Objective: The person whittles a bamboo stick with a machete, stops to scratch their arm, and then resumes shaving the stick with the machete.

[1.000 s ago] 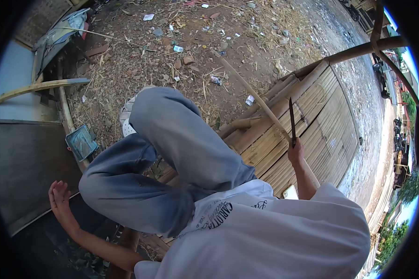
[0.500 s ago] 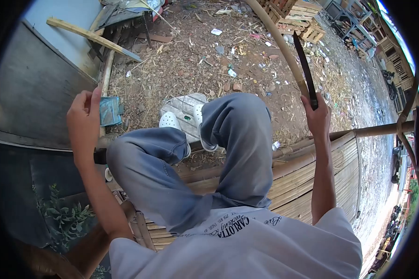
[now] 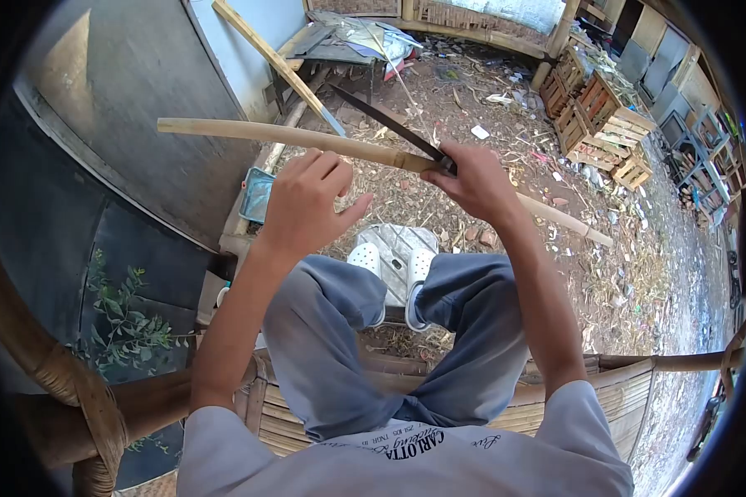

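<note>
My right hand (image 3: 477, 184) is closed round the handle of a long dark-bladed knife (image 3: 388, 124) and also grips a pale bamboo strip (image 3: 257, 132). The blade points up and left, crossing above the strip near a node. Long and slightly curved, the strip runs across in front of me, with one end far left and the other reaching past my right wrist. My left hand (image 3: 307, 203) hovers just below the strip's left half, fingers loosely bent and thumb held apart, with nothing in it.
I sit on a bamboo-slat bench (image 3: 286, 414), feet in white clogs (image 3: 420, 269) on a wooden board (image 3: 394, 236). Wooden crates (image 3: 597, 124) stand back right on littered ground. A leaning plank (image 3: 273, 62) and grey wall (image 3: 133, 108) are at left, beside a blue container (image 3: 257, 196).
My right hand has swung the knife and bamboo strip leftward, turning the strip from upright to crosswise. My left hand has moved right, close to the strip. The view has tilted up.
</note>
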A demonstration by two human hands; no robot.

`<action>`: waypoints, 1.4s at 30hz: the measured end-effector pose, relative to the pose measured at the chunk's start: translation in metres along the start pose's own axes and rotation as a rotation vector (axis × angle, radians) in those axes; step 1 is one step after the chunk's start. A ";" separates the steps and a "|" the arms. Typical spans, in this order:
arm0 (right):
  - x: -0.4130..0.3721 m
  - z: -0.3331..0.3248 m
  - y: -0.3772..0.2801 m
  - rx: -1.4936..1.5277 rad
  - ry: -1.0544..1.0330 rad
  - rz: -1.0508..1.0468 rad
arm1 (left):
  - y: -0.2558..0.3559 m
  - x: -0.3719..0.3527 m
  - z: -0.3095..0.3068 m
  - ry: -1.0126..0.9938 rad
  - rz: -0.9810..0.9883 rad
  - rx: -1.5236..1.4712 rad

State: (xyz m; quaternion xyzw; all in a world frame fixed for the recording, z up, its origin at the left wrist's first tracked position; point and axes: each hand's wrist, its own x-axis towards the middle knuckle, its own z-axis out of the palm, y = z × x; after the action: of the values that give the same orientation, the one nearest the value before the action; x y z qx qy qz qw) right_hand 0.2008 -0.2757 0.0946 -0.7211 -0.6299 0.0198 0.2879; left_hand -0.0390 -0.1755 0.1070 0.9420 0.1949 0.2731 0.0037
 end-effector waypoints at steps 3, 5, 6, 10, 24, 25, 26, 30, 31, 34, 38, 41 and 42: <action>0.011 0.016 -0.004 0.082 -0.089 -0.029 | -0.011 -0.003 0.005 0.115 -0.098 0.220; 0.011 0.024 -0.005 0.137 -0.130 -0.090 | -0.025 -0.004 0.013 0.221 -0.093 0.415; 0.012 0.027 -0.007 0.077 -0.122 -0.101 | -0.028 -0.004 0.018 0.215 -0.094 0.414; 0.014 0.033 -0.010 0.054 -0.187 -0.090 | -0.045 0.003 0.031 0.099 -0.237 0.342; -0.039 -0.012 0.024 0.344 0.150 0.439 | -0.023 -0.021 -0.029 -0.366 -0.571 0.051; -0.047 -0.013 0.021 0.342 0.149 0.441 | -0.023 -0.022 -0.027 -0.367 -0.570 0.048; -0.054 -0.016 0.019 0.592 0.129 0.482 | -0.023 -0.022 -0.023 -0.345 -0.562 -0.048; -0.061 -0.018 0.015 1.000 0.140 0.643 | -0.024 -0.002 -0.008 -0.436 -0.511 -0.301; -0.058 -0.020 0.015 1.061 0.153 0.699 | -0.026 0.003 -0.004 -0.432 -0.498 -0.305; -0.046 -0.033 0.025 1.233 0.204 0.701 | -0.032 0.015 0.008 -0.501 -0.520 -0.501; -0.031 -0.034 0.044 1.188 0.383 0.668 | -0.040 0.011 0.024 -0.510 -0.622 -0.712; -0.042 -0.005 0.047 1.175 0.470 0.656 | -0.051 -0.003 0.040 -0.473 -0.614 -0.764; -0.048 -0.001 0.048 1.083 0.485 0.670 | -0.054 -0.006 0.044 -0.450 -0.610 -0.710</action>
State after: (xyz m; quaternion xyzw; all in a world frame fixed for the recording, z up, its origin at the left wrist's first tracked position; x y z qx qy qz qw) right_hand 0.2342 -0.3221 0.0589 -0.6156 -0.1916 0.2581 0.7196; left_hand -0.0406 -0.1239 0.0603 0.8185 0.3503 0.0997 0.4444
